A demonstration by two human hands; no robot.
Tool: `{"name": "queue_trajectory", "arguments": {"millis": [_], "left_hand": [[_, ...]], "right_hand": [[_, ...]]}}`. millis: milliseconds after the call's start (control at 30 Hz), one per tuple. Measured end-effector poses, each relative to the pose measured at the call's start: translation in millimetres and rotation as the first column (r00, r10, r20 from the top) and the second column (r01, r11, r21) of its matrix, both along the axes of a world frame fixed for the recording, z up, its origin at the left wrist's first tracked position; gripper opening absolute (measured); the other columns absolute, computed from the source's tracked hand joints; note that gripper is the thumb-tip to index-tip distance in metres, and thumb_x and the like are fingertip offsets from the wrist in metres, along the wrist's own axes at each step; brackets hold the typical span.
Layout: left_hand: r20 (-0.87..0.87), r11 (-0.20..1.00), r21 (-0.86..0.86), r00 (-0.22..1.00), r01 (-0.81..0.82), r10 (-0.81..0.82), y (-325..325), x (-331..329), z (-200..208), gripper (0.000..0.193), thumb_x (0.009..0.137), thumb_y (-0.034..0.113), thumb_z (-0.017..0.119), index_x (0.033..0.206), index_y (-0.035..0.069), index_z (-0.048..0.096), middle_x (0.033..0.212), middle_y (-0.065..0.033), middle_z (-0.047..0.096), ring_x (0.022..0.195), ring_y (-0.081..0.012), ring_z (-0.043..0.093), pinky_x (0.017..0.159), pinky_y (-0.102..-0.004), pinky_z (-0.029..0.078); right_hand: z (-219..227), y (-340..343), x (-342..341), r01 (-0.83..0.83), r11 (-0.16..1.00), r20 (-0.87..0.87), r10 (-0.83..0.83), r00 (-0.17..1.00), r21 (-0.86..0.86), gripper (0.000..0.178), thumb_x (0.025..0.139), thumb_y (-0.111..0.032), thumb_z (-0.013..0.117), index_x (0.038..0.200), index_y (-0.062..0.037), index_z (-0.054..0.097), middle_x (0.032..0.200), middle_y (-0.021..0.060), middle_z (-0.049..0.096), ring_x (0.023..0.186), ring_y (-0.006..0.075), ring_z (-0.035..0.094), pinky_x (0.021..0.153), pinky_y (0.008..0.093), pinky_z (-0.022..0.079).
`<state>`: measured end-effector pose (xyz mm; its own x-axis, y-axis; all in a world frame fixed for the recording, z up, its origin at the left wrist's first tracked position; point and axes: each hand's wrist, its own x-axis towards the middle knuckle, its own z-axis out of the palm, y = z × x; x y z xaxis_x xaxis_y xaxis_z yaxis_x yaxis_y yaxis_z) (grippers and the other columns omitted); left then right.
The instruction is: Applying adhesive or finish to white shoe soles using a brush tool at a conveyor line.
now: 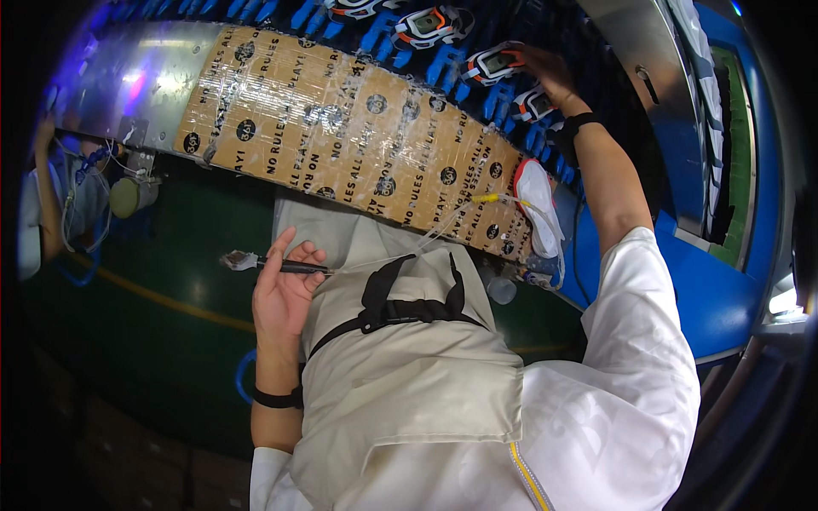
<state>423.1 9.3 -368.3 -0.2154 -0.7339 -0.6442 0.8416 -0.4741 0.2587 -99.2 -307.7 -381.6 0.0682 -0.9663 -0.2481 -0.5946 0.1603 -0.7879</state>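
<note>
Over my lap on the left, my left hand (285,289) is closed round a brush (294,266) with a black handle and a pale, caked head pointing left. Thin clear tubing (434,232) runs from near the handle's end toward a yellow fitting (486,198). My right arm stretches forward to the rack, where my right hand (552,78) has its fingers at the collar of a white, orange and dark shoe upper (492,65). Another similar upper (534,104) sits just below that hand. The fingertips are partly lost in shadow.
A curved bench edge covered with printed brown cardboard (366,128) and clear film spans the front. At its right end stands a white shoe part with red trim (536,204). Blue pegs (447,64) hold more uppers (433,27). A metal-sided machine (639,51) is right; another person's arm (49,183) shows left.
</note>
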Motion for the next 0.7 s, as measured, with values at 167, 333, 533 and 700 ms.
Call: {"name": "queue_trajectory", "arguments": {"millis": [167,333,533,700], "left_hand": [[0.012,1.000,0.009,1.000,0.015,-0.015,-1.3,0.7,2.1,0.048,0.111,0.027,0.041,0.151,0.000,0.041,0.123,-0.0188,0.062,0.114,-0.0326,0.064,0.083,-0.0393,0.063],[0.015,1.000,0.025,1.000,0.011,-0.011,-3.1,-5.1,4.8,0.048,0.111,0.027,0.042,0.151,0.000,0.041,0.123,-0.0184,0.062,0.113,-0.0323,0.065,0.082,-0.0390,0.063],[0.002,0.999,0.034,1.000,-0.030,0.030,4.4,-3.3,1.1,0.048,0.111,0.027,0.042,0.150,0.000,0.042,0.123,-0.0185,0.063,0.112,-0.0321,0.065,0.082,-0.0383,0.064],[-0.001,0.995,0.071,0.998,-0.065,0.065,7.7,-3.3,-4.3,0.048,0.111,0.026,0.042,0.151,0.000,0.041,0.123,-0.0191,0.063,0.112,-0.0324,0.065,0.082,-0.0384,0.064]], "right_hand": [[10.4,-24.0,29.1,-0.183,0.983,-0.481,0.149,0.864,-0.023,0.042,0.098,-0.036,0.064,0.129,-0.0094,0.071,0.117,0.0184,0.075,0.108,0.0298,0.072,0.094,0.0375,0.055],[-29.3,-49.3,135.7,-0.226,0.952,-0.591,0.062,0.805,-0.207,0.061,0.091,-0.059,0.067,0.134,-0.0153,0.067,0.123,0.0186,0.071,0.114,0.0371,0.067,0.098,0.0425,0.052],[-60.1,-56.7,138.3,-0.190,0.882,-0.521,-0.070,0.851,-0.430,0.042,0.096,-0.047,0.065,0.121,-0.0141,0.074,0.113,0.0182,0.073,0.103,0.0378,0.070,0.091,0.0424,0.054],[-49.1,-58.0,110.0,-0.145,0.931,-0.196,0.081,0.977,-0.336,0.032,0.099,-0.037,0.065,0.120,-0.0139,0.076,0.108,0.0125,0.076,0.095,0.0258,0.073,0.084,0.0366,0.055]]}}
